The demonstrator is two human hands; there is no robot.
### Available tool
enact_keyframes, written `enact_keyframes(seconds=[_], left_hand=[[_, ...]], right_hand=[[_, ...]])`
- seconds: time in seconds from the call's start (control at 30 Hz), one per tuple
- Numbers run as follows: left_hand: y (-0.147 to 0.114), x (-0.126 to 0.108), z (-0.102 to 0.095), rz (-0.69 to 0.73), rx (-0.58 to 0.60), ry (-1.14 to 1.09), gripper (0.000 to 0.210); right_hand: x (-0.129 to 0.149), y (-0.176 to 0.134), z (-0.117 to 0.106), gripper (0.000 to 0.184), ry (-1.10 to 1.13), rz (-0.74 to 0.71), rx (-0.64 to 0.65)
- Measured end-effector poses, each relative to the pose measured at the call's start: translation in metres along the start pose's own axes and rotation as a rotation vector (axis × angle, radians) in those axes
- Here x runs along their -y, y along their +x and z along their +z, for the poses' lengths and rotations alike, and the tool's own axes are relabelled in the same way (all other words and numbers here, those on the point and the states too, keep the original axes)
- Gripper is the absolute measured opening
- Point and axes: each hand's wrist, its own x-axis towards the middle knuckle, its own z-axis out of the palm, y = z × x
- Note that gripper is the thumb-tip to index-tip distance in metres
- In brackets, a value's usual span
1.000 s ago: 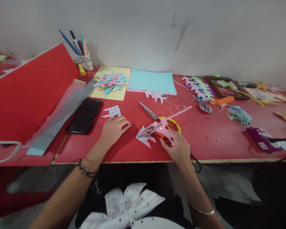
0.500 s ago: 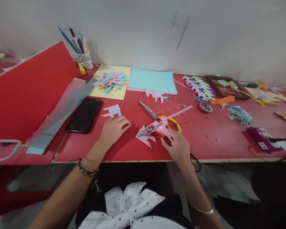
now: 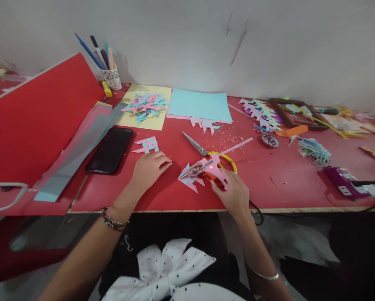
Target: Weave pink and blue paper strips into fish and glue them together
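Observation:
My right hand is wrapped round the handle of a pink glue gun, with a clear glue stick jutting from its back. The gun's nozzle points left over a woven pink and blue paper fish, partly covering it. Whether the nozzle touches the paper I cannot tell. Flat on the table to the left rests my left hand, its fingers stretched out, holding nothing. Just beyond its knuckles is another woven paper fish. Yellow-handled scissors lie open behind the glue gun, which hides part of their handles.
A black phone and long paper strips lie left. Behind are a heap of paper pieces, blue sheets and a pen cup. Rightward sit a tassel, a brown frame and a purple power socket.

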Motion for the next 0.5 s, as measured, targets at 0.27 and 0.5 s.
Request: enact_keyframes(seconds=[0.27, 0.5], left_hand=[[0.0001, 0.0, -0.0002, -0.014, 0.02, -0.006, 0.018], [-0.0002, -0.0006, -0.0008, -0.02, 0.025, 0.003, 0.017]], right_hand=[[-0.0001, -0.0007, 0.0002, 0.034, 0.017, 0.005, 0.002], [0.0008, -0.0004, 0.0003, 0.034, 0.002, -0.007, -0.011]])
